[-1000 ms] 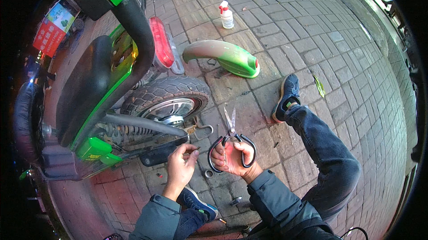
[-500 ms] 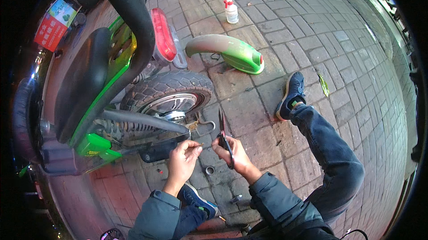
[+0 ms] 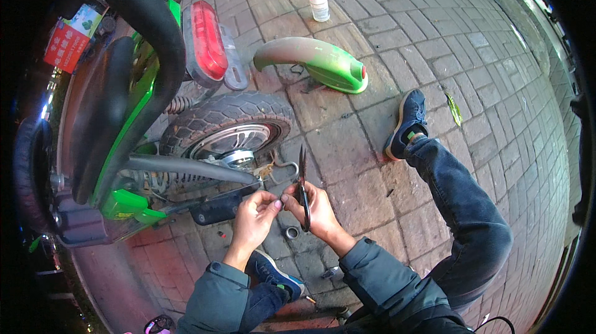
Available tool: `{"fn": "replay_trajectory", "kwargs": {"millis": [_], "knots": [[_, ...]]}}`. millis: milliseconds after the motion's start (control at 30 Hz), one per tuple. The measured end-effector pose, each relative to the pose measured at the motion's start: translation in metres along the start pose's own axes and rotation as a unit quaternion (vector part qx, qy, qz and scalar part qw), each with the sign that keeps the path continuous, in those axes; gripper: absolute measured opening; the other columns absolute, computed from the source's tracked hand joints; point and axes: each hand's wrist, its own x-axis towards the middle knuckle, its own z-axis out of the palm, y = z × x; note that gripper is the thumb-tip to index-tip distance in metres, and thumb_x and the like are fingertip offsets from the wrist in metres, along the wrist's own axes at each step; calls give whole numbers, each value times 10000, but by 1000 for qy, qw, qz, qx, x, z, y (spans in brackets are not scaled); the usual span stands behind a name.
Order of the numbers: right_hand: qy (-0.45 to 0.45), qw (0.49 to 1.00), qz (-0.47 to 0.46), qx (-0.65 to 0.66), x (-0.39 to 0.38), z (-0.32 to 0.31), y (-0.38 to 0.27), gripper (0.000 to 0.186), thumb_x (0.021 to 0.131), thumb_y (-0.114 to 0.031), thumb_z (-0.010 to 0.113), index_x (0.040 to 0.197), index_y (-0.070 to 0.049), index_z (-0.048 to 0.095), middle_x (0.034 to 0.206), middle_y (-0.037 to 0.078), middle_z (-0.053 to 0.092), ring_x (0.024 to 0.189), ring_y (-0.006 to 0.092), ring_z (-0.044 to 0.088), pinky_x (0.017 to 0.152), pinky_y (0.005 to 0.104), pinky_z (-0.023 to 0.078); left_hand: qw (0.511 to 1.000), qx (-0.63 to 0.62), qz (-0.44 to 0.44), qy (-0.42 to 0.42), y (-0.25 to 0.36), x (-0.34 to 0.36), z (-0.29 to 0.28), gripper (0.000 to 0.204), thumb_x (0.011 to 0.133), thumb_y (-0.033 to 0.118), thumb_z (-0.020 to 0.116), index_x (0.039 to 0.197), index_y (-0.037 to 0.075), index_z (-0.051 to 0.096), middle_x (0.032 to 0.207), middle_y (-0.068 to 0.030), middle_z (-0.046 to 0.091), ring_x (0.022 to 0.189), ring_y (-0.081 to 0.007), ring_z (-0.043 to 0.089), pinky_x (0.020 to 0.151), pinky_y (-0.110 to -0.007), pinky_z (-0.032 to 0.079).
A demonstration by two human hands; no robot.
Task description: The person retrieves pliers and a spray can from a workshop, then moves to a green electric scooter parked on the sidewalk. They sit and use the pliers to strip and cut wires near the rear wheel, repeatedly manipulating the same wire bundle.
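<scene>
My right hand (image 3: 321,215) is closed around a pair of scissors (image 3: 303,176), whose dark blades point away from me. Its thumb and forefinger come up against the fingertips of my left hand (image 3: 253,219). That left hand is pinched on something tiny, mostly hidden by the fingers. Just beyond both hands lie a bent metal hook-shaped bar (image 3: 287,165) and yellowish wires (image 3: 266,169), beside the scooter's rear wheel (image 3: 233,129). A grey swingarm (image 3: 192,166) and a black housing (image 3: 217,208) are to the left of my hands.
On the paving are a green mudguard (image 3: 332,68), a white spray bottle (image 3: 320,8) with a red trigger, a metal ring (image 3: 292,233) and a green leaf (image 3: 454,109). The scooter's red tail light (image 3: 208,39) and black seat (image 3: 102,123) fill the left side.
My right hand has moved left, bringing its fingertips to my left hand's, and the scissors have turned more upright. The whole view has shifted slightly.
</scene>
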Motion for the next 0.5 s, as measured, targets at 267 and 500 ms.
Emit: {"fn": "replay_trajectory", "kwargs": {"millis": [267, 500], "knots": [[-19, 999, -12, 28, 1, 4, 7, 153, 885, -141, 672, 922, -14, 595, 753, -4, 601, 689, 49, 518, 620, 231, 442, 996, -83, -24, 18, -2, 0, 3, 127, 928, 83, 660, 989, -23, 627, 901, -51, 682, 821, -90, 644, 722, -227, 514], [-15, 998, 4, 66, 0, 5, -1, 148, 882, -131, 671, 926, -14, 590, 767, -5, 605, 703, 49, 517, 642, 230, 444, 986, -157, -12, 55, -2, -4, 4, 160, 935, 101, 666, 1022, -23, 613, 920, -48, 676, 847, -89, 641, 748, -226, 517]]}}
